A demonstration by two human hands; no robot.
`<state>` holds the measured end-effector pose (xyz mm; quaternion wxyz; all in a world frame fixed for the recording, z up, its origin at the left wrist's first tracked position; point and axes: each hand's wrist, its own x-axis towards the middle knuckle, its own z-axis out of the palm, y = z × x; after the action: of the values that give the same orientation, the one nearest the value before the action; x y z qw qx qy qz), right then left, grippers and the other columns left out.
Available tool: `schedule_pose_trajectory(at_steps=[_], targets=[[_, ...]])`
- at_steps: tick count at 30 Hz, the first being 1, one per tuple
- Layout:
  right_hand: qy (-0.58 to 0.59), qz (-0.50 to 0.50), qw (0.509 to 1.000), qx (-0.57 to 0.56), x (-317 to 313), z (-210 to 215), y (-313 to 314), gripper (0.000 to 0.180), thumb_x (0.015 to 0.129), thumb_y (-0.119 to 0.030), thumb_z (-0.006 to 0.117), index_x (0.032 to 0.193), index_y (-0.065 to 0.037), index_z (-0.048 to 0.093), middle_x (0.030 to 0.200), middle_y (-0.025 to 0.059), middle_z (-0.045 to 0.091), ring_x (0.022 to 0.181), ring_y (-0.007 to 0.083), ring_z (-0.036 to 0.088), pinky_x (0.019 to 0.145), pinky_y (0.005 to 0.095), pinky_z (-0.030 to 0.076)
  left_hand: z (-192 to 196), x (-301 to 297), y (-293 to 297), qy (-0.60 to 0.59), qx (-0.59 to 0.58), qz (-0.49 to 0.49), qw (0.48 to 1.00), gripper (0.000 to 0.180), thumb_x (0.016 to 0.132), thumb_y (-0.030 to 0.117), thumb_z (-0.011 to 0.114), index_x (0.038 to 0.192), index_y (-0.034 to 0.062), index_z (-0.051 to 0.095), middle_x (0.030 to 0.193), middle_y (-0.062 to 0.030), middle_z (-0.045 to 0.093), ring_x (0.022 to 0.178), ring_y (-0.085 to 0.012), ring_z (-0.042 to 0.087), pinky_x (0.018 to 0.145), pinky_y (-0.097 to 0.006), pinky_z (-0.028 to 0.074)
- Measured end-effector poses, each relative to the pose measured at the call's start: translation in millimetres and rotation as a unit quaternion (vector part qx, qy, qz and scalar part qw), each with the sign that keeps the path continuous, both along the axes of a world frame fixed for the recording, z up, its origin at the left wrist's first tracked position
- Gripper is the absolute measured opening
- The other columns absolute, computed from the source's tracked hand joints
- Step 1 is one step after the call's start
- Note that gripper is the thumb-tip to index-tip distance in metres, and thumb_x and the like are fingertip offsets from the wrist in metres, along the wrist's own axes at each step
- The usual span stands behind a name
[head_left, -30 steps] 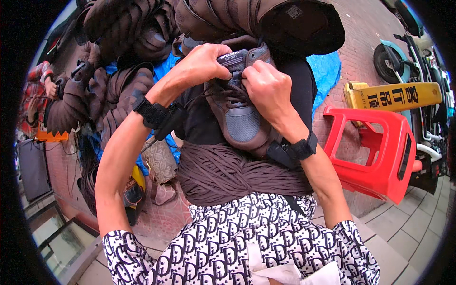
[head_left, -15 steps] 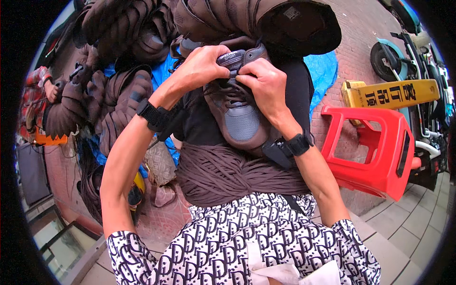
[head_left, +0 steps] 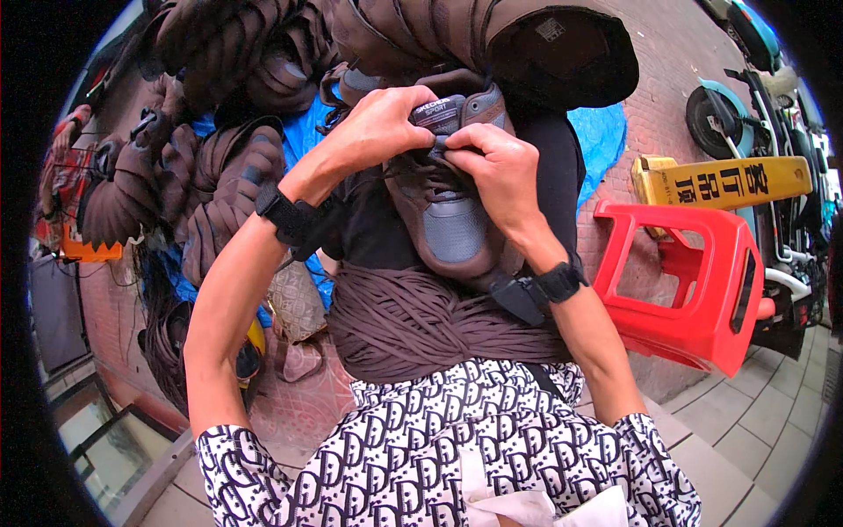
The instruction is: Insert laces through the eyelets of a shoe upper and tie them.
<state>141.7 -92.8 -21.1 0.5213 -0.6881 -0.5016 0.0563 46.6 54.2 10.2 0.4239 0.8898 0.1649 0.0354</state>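
- Since half a second earlier, the right hand [head_left: 499, 176] had shifted slightly toward the body, and the brown sneaker [head_left: 452, 233] a little rightward.
- The sneaker lay on the lap, its grey toe toward the body, just beside the near bundle of brown shoelaces [head_left: 439, 329].
- The left hand [head_left: 382, 125] was pinched on the sneaker's tongue, just below the label; the right was pinched there too, fingertips near the left's. The exact bit gripped was too small to tell.
- Beyond the hands, the nested row of brown shoes [head_left: 413, 31] edged close, limiting room upward.
- To the right, brick paving [head_left: 654, 92] gave wider room past the blue sheet [head_left: 606, 140].
- The red plastic stool [head_left: 724, 329] had its near edge beside the right forearm.
- The patterned bag [head_left: 297, 303] sat between left forearm and bundle.
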Motion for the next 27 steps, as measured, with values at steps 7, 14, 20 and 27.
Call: schedule_pose_trajectory(at_steps=[7,14,20,27], targets=[[-0.075,-0.033,0.996,0.029,-0.9,-0.6,6.2,0.005,0.062,-0.003,0.059,0.067,-0.004,0.058,0.066,0.0097,0.059,0.062,0.0233,0.059,0.056,0.0309,0.047,2.4,0.3,-2.0,0.005,-0.005,0.009,1.000,0.037,0.064,0.009,0.059,0.099,-0.0016,0.055,0.081,-0.0111,0.058,0.077,-0.0144,0.055,0.071,-0.027,0.043],[-0.045,-0.036,0.998,0.036,-5.5,0.5,6.9,0.006,0.061,-0.005,0.063,0.065,-0.006,0.058,0.065,0.0069,0.059,0.060,0.0224,0.059,0.056,0.0311,0.046,1.6,-2.2,-2.4,0.008,0.005,0.005,1.000,0.037,0.065,0.010,0.059,0.099,-0.0017,0.054,0.082,-0.0106,0.058,0.078,-0.0151,0.055,0.072,-0.028,0.043],[-0.025,-0.028,0.999,0.000,-6.3,2.1,5.5,0.008,0.060,-0.006,0.065,0.066,-0.006,0.061,0.067,0.0074,0.060,0.061,0.0209,0.060,0.057,0.0294,0.046,5.9,-3.9,-1.9,-0.019,-0.040,-0.010,0.999,0.036,0.068,0.014,0.060,0.100,-0.0018,0.054,0.086,-0.0085,0.058,0.081,-0.0146,0.053,0.074,-0.028,0.042],[0.225,0.014,0.974,-0.026,3.6,4.6,-0.5,0.018,0.065,-0.003,0.064,0.083,-0.001,0.062,0.071,0.0081,0.064,0.063,0.0075,0.060,0.056,0.0226,0.046,-4.9,-3.2,-2.6,-0.013,-0.064,-0.001,0.998,0.034,0.070,0.013,0.059,0.100,-0.0015,0.053,0.086,-0.0075,0.057,0.082,-0.0132,0.052,0.074,-0.027,0.042]])
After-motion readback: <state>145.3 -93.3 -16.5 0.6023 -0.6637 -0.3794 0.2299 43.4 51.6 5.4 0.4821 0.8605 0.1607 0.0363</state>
